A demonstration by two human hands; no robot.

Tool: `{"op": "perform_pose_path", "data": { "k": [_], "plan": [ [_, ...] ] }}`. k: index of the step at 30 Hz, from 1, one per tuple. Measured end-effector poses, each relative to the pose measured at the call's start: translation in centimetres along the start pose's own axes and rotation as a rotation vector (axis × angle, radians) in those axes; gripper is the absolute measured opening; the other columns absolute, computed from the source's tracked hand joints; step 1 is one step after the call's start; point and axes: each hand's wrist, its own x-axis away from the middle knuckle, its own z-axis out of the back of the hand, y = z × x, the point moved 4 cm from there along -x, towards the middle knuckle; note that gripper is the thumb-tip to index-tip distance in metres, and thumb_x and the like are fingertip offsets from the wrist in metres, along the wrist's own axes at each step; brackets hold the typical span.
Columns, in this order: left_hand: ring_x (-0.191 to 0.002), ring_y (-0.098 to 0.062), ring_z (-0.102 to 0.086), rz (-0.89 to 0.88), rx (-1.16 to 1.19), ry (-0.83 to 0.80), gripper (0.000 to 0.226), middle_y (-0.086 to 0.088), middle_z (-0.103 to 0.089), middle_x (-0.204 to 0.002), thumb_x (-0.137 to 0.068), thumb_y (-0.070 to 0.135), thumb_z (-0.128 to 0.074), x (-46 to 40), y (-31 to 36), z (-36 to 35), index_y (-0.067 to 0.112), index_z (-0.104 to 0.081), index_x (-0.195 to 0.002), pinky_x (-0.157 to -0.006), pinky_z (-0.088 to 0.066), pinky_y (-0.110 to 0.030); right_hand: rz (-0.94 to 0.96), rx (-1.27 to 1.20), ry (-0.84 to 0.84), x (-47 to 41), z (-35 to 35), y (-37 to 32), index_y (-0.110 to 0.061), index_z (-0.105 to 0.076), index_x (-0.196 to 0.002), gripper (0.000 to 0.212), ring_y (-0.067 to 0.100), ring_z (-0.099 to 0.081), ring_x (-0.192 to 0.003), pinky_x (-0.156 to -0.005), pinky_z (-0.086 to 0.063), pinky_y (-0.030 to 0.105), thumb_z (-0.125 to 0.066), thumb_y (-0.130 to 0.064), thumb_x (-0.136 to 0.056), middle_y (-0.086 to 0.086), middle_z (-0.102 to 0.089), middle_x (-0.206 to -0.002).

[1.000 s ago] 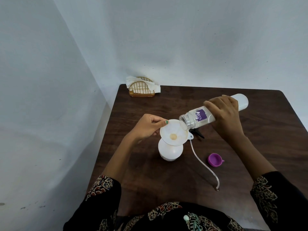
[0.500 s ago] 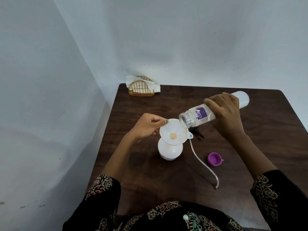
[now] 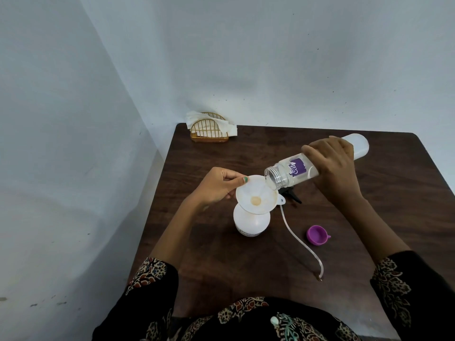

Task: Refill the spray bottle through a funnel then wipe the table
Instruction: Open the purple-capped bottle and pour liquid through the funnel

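A white spray bottle (image 3: 251, 222) stands upright on the dark wooden table (image 3: 381, 205), with a white funnel (image 3: 256, 194) seated in its neck. My left hand (image 3: 218, 184) pinches the funnel's left rim. My right hand (image 3: 332, 166) grips a clear refill bottle (image 3: 295, 172) with a purple label, tilted down so its open mouth hangs over the funnel's right edge. A little yellowish liquid sits at the funnel's centre. The spray head (image 3: 293, 196) with its long tube (image 3: 298, 239) lies on the table right of the bottle.
A purple cap (image 3: 317, 235) lies open side up, right of the tube. A gold wire napkin holder (image 3: 209, 131) with white napkins stands at the table's back left corner, against the wall. Walls close in at the left and back.
The refill bottle's base has risen a little, so it tilts slightly steeper over the funnel. My left hand has stayed on the funnel's rim.
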Motion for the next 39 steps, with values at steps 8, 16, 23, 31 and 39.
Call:
{"op": "perform_pose_path", "data": {
  "k": [8,16,23,31,39],
  "plan": [
    [-0.067,-0.012,-0.054,0.004,0.001,-0.005,0.025,-0.009,-0.070,-0.093,-0.091,0.023,-0.058,0.11,0.18,0.05,0.012,-0.069,-0.111,-0.051,-0.044,-0.012,0.005,0.002,0.002,-0.09,0.03,0.24,-0.005,-0.058,-0.102,0.034,0.034,-0.061,-0.091,-0.092,-0.038,0.047,-0.073,-0.019,-0.074,0.015,-0.066,-0.095],
    [-0.083,-0.022,-0.060,0.006,0.014,0.001,0.023,-0.011,-0.070,-0.105,-0.092,0.023,-0.058,0.26,0.27,0.08,0.014,-0.069,-0.110,-0.054,-0.046,-0.015,0.010,0.001,0.012,-0.24,0.27,0.16,-0.009,-0.054,-0.102,0.027,0.032,-0.061,-0.090,-0.092,-0.035,0.044,-0.055,-0.027,-0.081,0.013,-0.066,-0.094],
    [-0.073,-0.017,-0.057,0.003,0.003,0.000,0.024,-0.011,-0.070,-0.102,-0.091,0.023,-0.058,0.24,0.23,0.10,0.014,-0.069,-0.111,-0.052,-0.044,-0.013,0.006,-0.002,0.004,-0.45,0.49,0.02,-0.006,-0.057,-0.100,0.032,0.035,-0.061,-0.090,-0.090,-0.038,0.046,-0.068,-0.021,-0.074,0.015,-0.066,-0.095],
    [-0.066,-0.011,-0.054,0.007,0.001,-0.003,0.025,-0.008,-0.070,-0.098,-0.092,0.022,-0.058,0.24,0.20,0.16,0.013,-0.068,-0.112,-0.051,-0.044,-0.012,0.012,0.013,0.013,-0.81,0.73,-0.20,-0.006,-0.058,-0.100,0.031,0.034,-0.061,-0.090,-0.088,-0.038,0.045,-0.068,-0.022,-0.076,0.015,-0.066,-0.095],
    [-0.063,-0.009,-0.052,0.006,0.017,-0.005,0.025,-0.010,-0.069,-0.091,-0.092,0.023,-0.057,0.29,0.23,0.24,0.012,-0.068,-0.111,-0.050,-0.043,-0.011,0.011,0.016,0.036,-1.00,0.80,-0.17,-0.006,-0.059,-0.098,0.032,0.027,-0.053,-0.091,-0.087,-0.032,0.041,-0.049,-0.031,-0.080,0.014,-0.066,-0.093]
  ]
}}
